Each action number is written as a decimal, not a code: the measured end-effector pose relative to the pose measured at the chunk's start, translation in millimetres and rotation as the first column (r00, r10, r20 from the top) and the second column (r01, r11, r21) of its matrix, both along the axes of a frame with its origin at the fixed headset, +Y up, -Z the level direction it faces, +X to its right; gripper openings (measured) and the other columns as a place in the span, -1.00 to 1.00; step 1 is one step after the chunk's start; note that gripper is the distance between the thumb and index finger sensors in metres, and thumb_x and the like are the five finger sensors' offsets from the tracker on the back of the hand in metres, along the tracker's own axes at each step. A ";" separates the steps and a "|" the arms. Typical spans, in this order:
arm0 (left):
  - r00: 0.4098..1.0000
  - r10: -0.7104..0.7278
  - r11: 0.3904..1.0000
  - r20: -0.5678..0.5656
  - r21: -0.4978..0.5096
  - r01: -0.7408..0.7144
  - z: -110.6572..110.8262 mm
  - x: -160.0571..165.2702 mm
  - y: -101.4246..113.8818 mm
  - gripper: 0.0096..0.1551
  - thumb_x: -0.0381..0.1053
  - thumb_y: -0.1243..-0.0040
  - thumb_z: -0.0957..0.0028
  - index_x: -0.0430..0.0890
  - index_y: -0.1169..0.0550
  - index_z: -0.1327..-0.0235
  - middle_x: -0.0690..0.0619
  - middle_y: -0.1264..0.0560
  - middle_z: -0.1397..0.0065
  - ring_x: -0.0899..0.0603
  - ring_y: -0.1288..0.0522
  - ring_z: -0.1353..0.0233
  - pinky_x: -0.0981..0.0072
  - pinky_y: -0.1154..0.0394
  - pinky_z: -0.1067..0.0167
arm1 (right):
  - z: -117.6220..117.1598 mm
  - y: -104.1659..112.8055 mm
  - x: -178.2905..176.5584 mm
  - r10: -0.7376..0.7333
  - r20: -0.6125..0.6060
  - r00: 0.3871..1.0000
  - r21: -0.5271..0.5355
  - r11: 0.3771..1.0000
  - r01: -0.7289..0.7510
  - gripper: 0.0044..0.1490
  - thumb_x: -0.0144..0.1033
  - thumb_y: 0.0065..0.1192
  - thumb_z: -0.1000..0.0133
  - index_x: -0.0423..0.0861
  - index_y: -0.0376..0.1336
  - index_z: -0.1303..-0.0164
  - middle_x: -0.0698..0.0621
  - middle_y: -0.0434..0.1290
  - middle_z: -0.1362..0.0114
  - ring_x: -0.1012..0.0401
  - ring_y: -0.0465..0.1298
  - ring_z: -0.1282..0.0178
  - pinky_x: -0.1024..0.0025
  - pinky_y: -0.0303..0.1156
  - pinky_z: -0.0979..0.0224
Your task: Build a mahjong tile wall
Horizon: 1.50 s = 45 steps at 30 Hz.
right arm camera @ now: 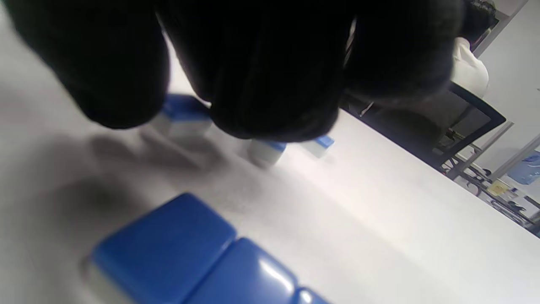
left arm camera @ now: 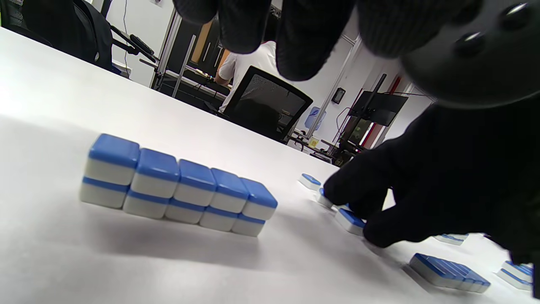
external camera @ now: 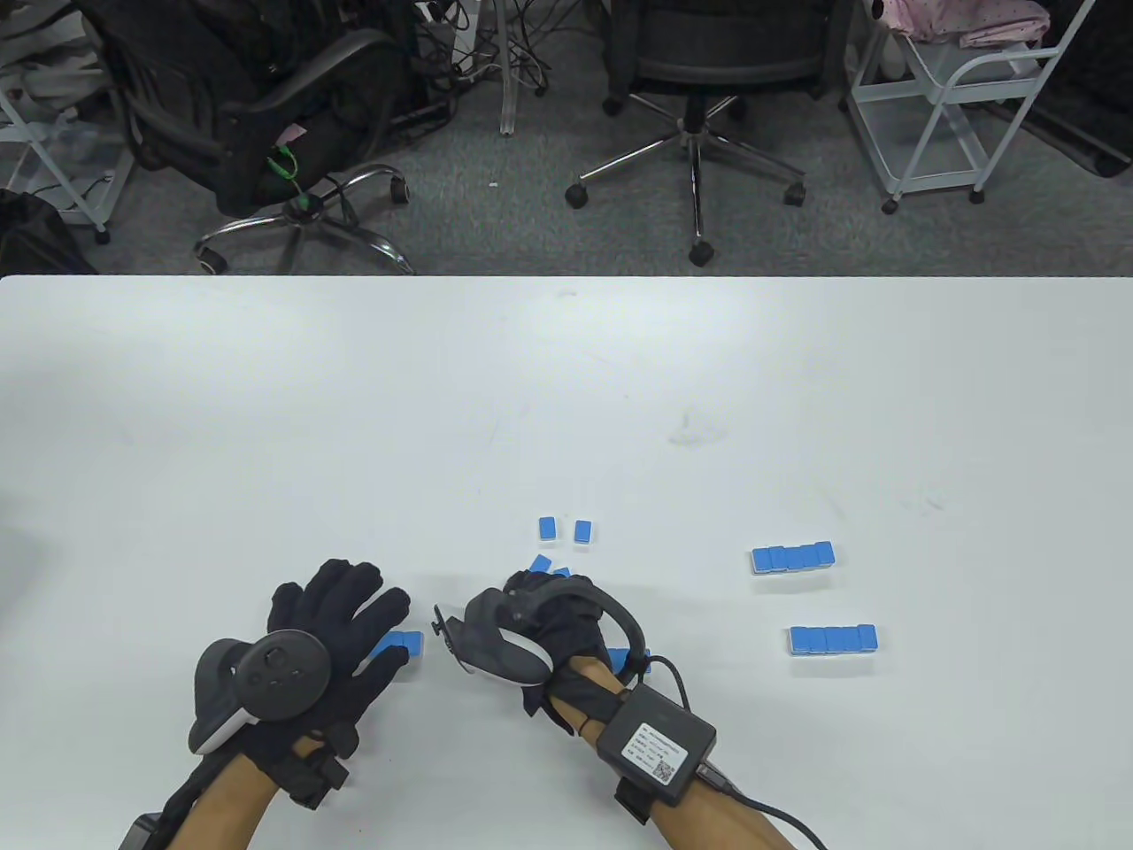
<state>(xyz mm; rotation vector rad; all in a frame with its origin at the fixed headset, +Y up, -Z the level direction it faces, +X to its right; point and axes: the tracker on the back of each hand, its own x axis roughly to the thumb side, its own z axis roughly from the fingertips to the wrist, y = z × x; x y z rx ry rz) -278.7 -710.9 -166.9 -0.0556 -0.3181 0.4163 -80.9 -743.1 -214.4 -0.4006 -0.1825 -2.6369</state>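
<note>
A two-layer wall of blue-backed mahjong tiles (left arm camera: 177, 190) stands on the white table, five tiles long. In the table view it (external camera: 405, 644) is mostly hidden under my left hand (external camera: 354, 620), which hovers over it with fingers spread. My right hand (external camera: 535, 589) reaches down onto loose tiles (external camera: 540, 563). In the left wrist view its finger and thumb (left arm camera: 371, 211) pinch one loose tile (left arm camera: 349, 220) lying on the table. In the right wrist view my fingers (right arm camera: 261, 84) hang over these tiles (right arm camera: 185, 114).
Two single tiles (external camera: 548, 529) (external camera: 581, 531) lie just beyond my right hand. Flat rows of tiles lie at the right (external camera: 792, 558) (external camera: 832, 639), and another (external camera: 625, 660) lies under my right wrist. The table's far edge (external camera: 566, 278) borders office chairs.
</note>
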 end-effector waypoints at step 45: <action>1.000 -0.006 1.000 0.020 -0.009 0.007 -3.4 6.0 -1.6 -0.26 0.35 -0.01 -0.04 0.19 -0.36 -0.53 0.05 -0.07 -0.75 -0.23 0.11 -0.73 -0.43 0.25 -0.51 | 34.6 29.2 80.3 -0.245 -0.074 0.967 -0.097 0.967 0.238 -0.24 0.03 0.49 0.23 -0.07 0.41 -0.14 0.00 0.64 -0.01 0.11 0.67 0.13 -0.01 0.57 -0.07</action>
